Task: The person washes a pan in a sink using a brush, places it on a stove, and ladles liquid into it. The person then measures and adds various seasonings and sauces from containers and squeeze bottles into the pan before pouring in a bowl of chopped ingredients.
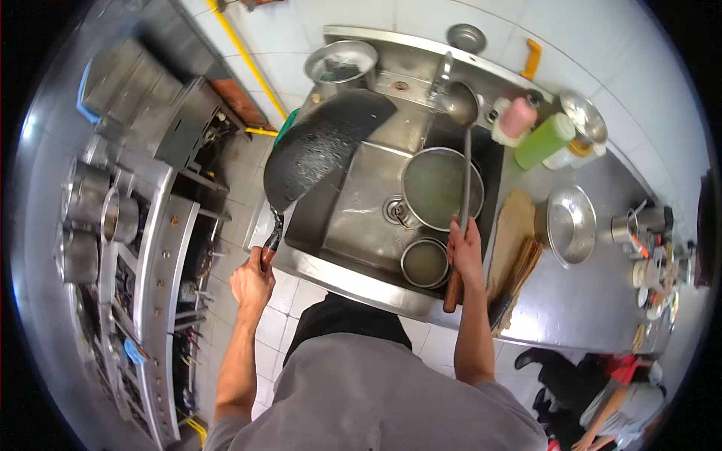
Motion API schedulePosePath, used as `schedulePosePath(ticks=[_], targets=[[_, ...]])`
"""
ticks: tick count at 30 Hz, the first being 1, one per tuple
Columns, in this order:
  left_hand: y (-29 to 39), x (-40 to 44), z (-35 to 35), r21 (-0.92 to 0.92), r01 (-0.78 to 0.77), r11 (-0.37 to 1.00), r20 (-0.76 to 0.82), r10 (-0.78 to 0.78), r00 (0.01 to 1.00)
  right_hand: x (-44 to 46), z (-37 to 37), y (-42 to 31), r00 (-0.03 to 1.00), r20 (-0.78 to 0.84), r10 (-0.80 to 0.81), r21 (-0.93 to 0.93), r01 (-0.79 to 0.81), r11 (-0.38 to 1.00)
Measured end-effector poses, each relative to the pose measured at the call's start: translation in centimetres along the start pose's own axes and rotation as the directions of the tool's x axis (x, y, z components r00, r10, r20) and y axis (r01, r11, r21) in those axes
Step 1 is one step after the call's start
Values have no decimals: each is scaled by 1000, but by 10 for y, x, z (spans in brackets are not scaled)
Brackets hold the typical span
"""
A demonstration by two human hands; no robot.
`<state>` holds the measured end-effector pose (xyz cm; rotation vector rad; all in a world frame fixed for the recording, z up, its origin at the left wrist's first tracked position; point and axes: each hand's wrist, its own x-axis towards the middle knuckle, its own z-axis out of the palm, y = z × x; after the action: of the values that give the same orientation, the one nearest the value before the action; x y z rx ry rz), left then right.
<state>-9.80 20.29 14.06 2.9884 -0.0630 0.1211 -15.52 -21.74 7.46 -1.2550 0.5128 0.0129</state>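
Left hand (253, 284), fingers closed on its handle, holds a tilted wok (323, 150) at eleven o'clock, partly over the sink (338, 278). Right fingers (464, 234) grip a ladle (460, 103), its bowl at one o'clock; moving it calls for clearing the pot (442, 188).

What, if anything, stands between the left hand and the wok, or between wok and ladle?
Nothing visible separates the left hand from the wok; it grips the handle. Between wok and ladle, the faucet stands close beside the ladle's bowl.

White tiled walls (574, 37) meet a pale tiled floor (288, 308) beside metal stoves (150, 301).
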Motion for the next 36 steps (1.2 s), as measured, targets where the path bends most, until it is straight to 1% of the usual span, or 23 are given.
schedulePosePath(ticks=[1,2,4,6,8,10,12,14,15,18,19,21,22,24,25,26,28,29,30,31,32,33,36], targets=[[-6,-6,-1,11,-40,999,-70,40,997,-3,6,8,956,-138,-260,-373,193,908],[-12,-10,-1,10,4,1000,-84,-3,996,-6,15,16,827,-147,-543,-699,301,649],[-31,-18,2,-39,-96,995,-185,88,979,-6,17,23,836,-144,-529,-673,309,672],[-51,-23,2,-126,-139,982,-232,107,967,7,10,31,794,-112,-597,-860,223,459],[-68,-28,-4,-86,-137,987,-221,116,968,14,16,21,804,-123,-582,-786,280,552],[-90,-35,-3,-119,-105,987,-226,76,971,7,38,-6,817,-63,-573,-870,236,432],[-111,-48,-3,-82,-80,993,-281,53,958,17,32,1,783,-53,-620,-912,215,349],[-140,-64,-6,-83,-33,996,-303,6,953,15,46,12,783,-92,-615,-829,283,483],[-157,-74,-5,-91,-29,995,-314,-1,949,9,57,20,771,-106,-627,-838,271,474],[-208,-112,-5,-115,37,993,-332,-73,941,-35,134,45,676,-169,-717,-845,275,459],[-227,-128,-1,-171,85,982,-296,-133,946,-45,154,53,677,-134,-724,-843,305,442],[-261,-160,-1,-338,203,919,-183,-276,944,-64,190,74,762,-35,-646,-809,358,466],[-275,-175,0,-341,222,914,-193,-299,934,-78,228,84,762,-9,-648,-805,379,457],[-303,-207,-1,-494,407,768,48,-443,895,-107,306,101,780,-73,-621,-682,416,602],[-317,-220,4,-569,448,689,99,-483,870,-96,321,118,835,-13,-550,-708,380,595],[-329,-233,11,-570,455,684,93,-496,863,-86,339,140,680,201,-705,-541,677,499],[-352,-259,32,-824,410,390,161,-533,831,-108,403,140,673,457,-582,-568,724,391],[-362,-272,54,-865,321,386,55,-561,826,-120,438,146,698,520,-492,-516,716,471],[-371,-285,42,-866,321,385,44,-580,814,-130,465,153,707,585,-397,-469,694,546],[-376,-298,19,-877,469,103,322,-599,733,-125,482,171,662,670,-337,-467,728,501],[-382,-311,6,-793,579,-187,577,-536,617,-120,500,191,619,739,-264,-433,738,517],[-388,-326,5,-797,567,-209,573,-560,599,-133,523,200,584,791,-185,-438,751,494],[-390,-375,-3,-716,578,-391,667,-627,402,-154,581,240,435,899,51,-412,801,434]])
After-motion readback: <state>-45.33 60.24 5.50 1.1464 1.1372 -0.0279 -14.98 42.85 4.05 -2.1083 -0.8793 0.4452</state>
